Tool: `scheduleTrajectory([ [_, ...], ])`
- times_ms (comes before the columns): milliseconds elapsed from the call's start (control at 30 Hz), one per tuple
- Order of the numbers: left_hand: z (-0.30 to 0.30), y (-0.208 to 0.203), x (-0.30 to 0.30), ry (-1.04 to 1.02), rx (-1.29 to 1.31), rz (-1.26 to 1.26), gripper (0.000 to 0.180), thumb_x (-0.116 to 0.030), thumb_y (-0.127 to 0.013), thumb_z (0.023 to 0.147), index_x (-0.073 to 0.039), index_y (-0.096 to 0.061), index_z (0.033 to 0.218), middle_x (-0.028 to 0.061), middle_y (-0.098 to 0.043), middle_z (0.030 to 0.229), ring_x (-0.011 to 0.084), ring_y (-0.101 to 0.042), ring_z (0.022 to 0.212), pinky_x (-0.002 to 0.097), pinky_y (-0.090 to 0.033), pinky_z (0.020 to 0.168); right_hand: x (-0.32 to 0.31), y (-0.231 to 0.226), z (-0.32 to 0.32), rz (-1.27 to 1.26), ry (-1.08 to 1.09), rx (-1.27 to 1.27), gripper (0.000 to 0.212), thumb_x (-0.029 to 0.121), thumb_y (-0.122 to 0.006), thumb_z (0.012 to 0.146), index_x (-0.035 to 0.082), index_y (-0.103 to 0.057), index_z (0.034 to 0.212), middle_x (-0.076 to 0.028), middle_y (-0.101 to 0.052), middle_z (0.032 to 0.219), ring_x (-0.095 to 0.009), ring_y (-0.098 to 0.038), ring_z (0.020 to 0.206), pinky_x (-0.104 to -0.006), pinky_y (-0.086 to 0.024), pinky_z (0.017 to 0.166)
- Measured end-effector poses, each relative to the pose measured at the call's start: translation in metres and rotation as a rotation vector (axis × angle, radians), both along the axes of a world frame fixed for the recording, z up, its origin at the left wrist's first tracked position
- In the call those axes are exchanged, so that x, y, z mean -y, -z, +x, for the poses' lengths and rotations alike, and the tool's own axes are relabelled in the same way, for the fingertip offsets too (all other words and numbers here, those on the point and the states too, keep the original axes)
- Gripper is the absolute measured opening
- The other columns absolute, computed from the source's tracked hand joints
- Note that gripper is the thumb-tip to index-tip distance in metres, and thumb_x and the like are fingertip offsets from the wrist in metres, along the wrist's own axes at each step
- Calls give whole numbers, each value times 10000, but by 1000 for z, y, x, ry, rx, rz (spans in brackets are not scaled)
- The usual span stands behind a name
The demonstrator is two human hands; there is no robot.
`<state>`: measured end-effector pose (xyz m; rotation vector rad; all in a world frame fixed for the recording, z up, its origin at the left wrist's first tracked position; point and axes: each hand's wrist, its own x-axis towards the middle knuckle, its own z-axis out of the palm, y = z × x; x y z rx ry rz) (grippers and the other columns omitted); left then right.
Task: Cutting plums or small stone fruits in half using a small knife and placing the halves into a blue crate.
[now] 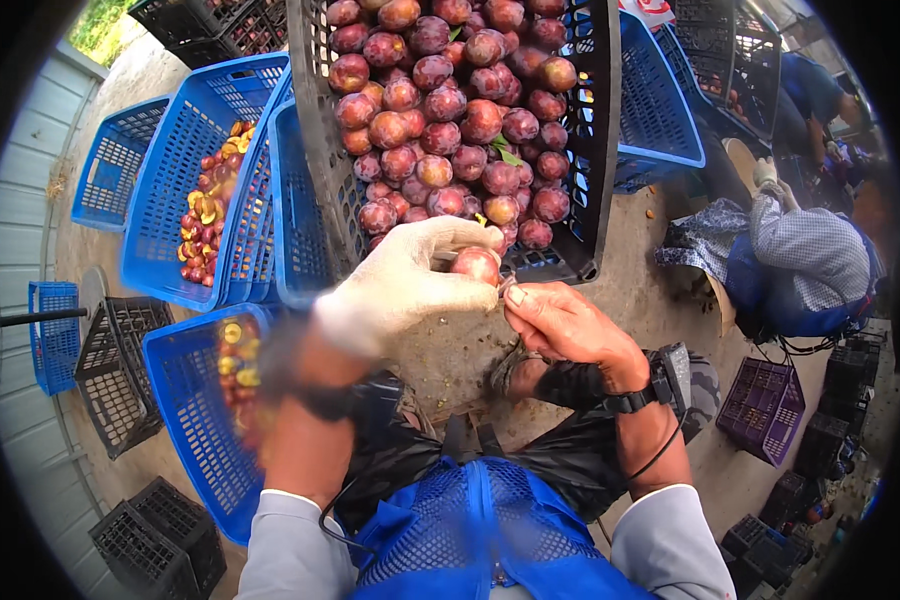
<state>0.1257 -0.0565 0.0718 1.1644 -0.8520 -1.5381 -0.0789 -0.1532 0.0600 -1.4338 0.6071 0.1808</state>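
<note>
My left hand [395, 285], in a pale work glove, is closed around a reddish plum [477, 266] just in front of a black plastic crate [315, 110]. The crate holds many whole red-purple plums [445, 103] and a few green leaves. Bare, with a dark band at the wrist, my right hand [575, 325] is pinched close against the near right side of the held plum. Something small shows at its thumb and fingertips, too small to make out.
Blue crates [150, 225] with cut, yellow-fleshed plums [210, 205] stand at the left. Empty black crates [120, 370] lie beyond. Another blue crate [660, 110] is right of the plum crate. A person [810, 250] sits bent over at the right, near a purple crate [762, 408].
</note>
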Motion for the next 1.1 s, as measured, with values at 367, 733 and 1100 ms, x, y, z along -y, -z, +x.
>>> scheduleTrajectory([
  [367,3,6,3,-162,-231,-148,502,11,-634,741,30,-546,1235,169,-616,1170,208,-591,1064,315,-453,939,11,-26,13,-133,-16,93,427,393,-442,989,55,-496,734,30,-392,575,-71,-348,538,-264,-320,493],
  [733,-3,12,14,-330,-329,-245,423,-205,-654,841,12,-511,1175,128,-627,1005,224,-643,790,383,-524,784,43,-22,22,-457,544,452,314,336,-609,898,32,-584,827,-4,-525,682,-92,-466,639,-315,-404,526],
  [1100,-21,50,22,-500,1,-235,216,-202,-559,914,-75,-564,1089,35,-577,1074,162,-557,1007,321,-461,878,9,15,66,-1050,451,386,286,237,-713,703,56,-593,889,-101,-574,802,-308,-591,724,-404,-487,615],
])
